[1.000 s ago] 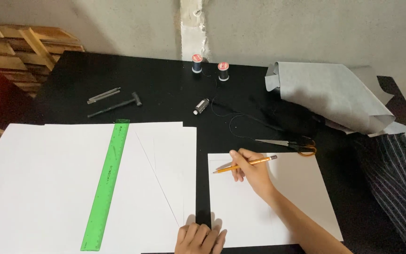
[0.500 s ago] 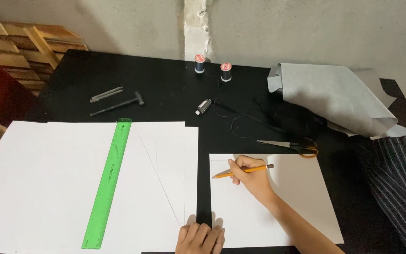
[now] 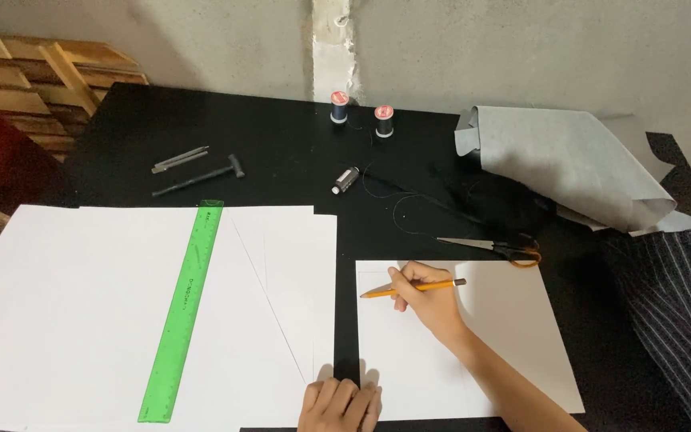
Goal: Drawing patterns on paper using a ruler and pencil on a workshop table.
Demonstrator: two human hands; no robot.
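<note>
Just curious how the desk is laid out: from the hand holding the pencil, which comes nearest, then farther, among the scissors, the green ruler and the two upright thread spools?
From the right hand:
1. Scissors, just beyond it, to the right.
2. Upright thread spools, at the table's far edge.
3. Green ruler, away to the left on the large sheet.

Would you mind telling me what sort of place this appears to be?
Probably a home sewing or pattern-drafting table: thread spools and scissors lie on a black table beside grey fabric, while the right hand holds a pencil on white paper near a green ruler.
</note>
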